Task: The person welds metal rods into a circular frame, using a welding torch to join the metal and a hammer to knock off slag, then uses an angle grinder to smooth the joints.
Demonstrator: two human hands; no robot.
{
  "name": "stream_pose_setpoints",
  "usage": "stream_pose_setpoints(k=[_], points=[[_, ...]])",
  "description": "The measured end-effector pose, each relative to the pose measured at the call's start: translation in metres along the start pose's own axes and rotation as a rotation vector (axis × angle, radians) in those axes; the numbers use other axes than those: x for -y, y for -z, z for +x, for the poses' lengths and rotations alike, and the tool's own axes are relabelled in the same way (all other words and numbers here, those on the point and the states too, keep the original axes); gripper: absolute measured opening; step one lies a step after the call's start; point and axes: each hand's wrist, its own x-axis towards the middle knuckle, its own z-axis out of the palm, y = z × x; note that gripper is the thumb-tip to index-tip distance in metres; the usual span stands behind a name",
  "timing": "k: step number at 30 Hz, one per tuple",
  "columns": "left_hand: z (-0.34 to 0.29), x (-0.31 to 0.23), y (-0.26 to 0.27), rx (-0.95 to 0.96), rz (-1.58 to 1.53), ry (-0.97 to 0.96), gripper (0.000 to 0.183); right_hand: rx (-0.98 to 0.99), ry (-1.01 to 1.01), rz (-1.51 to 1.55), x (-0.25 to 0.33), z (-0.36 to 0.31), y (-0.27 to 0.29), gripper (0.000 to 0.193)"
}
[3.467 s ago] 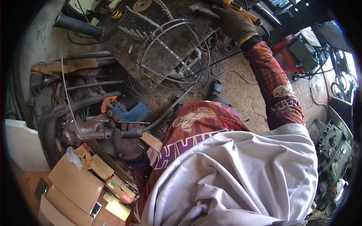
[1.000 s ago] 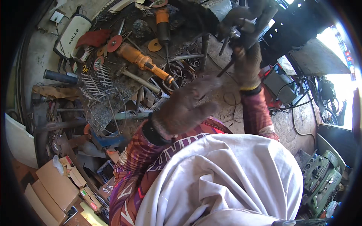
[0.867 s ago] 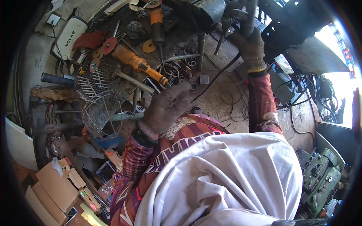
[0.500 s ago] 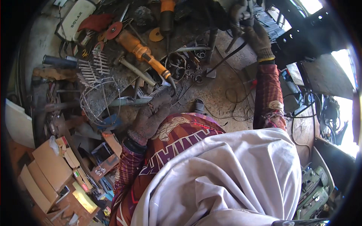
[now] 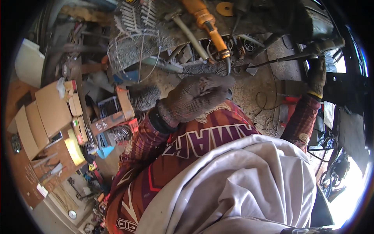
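Observation:
My left hand (image 5: 193, 98), in a dark knitted glove, hovers in front of my shirt. Its fingers stretch to the right, loosely together, and nothing shows in them. My right hand (image 5: 316, 74), in a similar glove with a yellow cuff edge, reaches out at the upper right. Its fingers close round a dark tool (image 5: 325, 46) that looks like a welding electrode holder, partly hidden in shadow. From it a black cable (image 5: 280, 59) runs left. Beyond my left hand, an orange power tool (image 5: 206, 23) lies on the dark worktable (image 5: 171, 21), with a hammer (image 5: 191, 37) beside it.
A wire frame (image 5: 134, 39) with metal prongs overhangs the worktable's left part. Cardboard boxes (image 5: 52, 111) stand on a brown table at left. A tan disc (image 5: 224, 8) lies at the top. Loose cable (image 5: 269, 102) coils on the floor. Dark metal framework (image 5: 343, 87) rises at right.
The whole view has shifted, so the worktable sits higher and farther right. My left hand has risen away from my side, fingers reaching right. My right hand, still on the dark tool, appears lower and farther right.

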Motion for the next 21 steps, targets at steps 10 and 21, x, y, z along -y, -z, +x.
stream_pose_setpoints(k=[10, 21], points=[[-0.028, 0.041, 0.022, -0.265, 0.235, -0.013, 0.036, -0.109, -0.852, 2.164, -0.022, 0.083, 0.266, 0.041], [0.029, 0.115, 0.062, -0.52, 0.123, 0.233, 0.035, 1.809, -0.673, 2.909, 0.043, 0.165, 0.328, 0.033]])
